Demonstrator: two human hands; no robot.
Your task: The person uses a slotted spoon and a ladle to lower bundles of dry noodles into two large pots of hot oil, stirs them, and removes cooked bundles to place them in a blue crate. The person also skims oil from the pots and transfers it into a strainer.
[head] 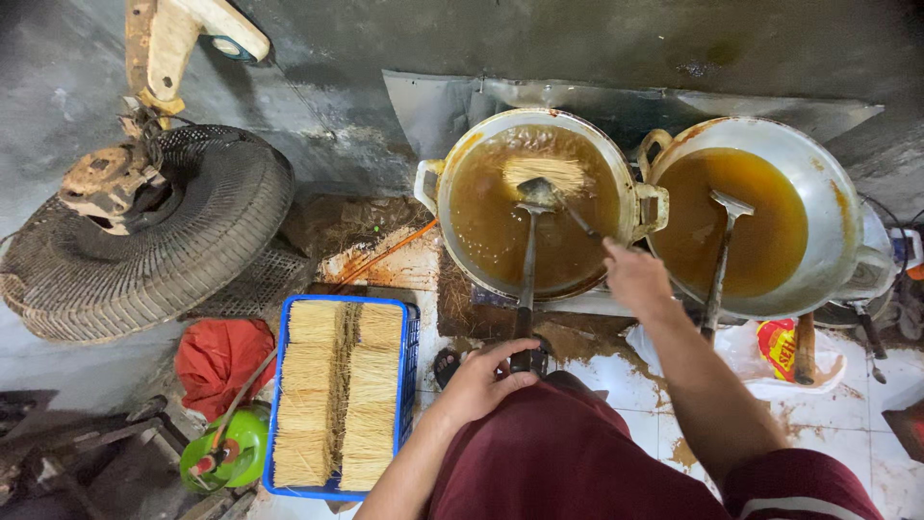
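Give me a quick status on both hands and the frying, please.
Left hand grips long spatula handle. Right hand works second utensil at noodle bundle in oil. Nothing in the way.

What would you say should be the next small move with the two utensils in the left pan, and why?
Probably ease the noodle bundle under the oil. It floats pale at the far side of the left pan, both utensil tips touch it, the left hand grips the long spatula, and the right hand holds the second tool.
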